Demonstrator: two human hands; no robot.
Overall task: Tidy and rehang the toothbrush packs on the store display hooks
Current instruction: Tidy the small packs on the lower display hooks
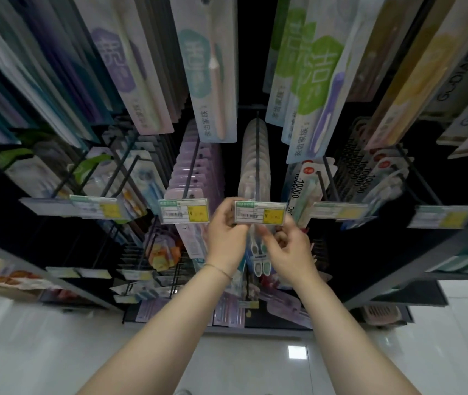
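A row of clear toothbrush packs [254, 163] hangs on a black display hook [257, 155] at the centre. At the hook's front end sits a price tag holder [259, 212]. My left hand [227, 235] pinches the tag's left edge. My right hand [287, 246] is curled just under the tag's right side, fingers closed on the front pack [258, 252], which hangs below the tag; the grip itself is partly hidden.
Neighbouring hooks carry pink packs [195, 172] to the left and white packs [307, 181] to the right, each with its own price tag. Tall packs hang overhead. Lower hooks hold more packs. A glossy white floor [56, 352] lies below.
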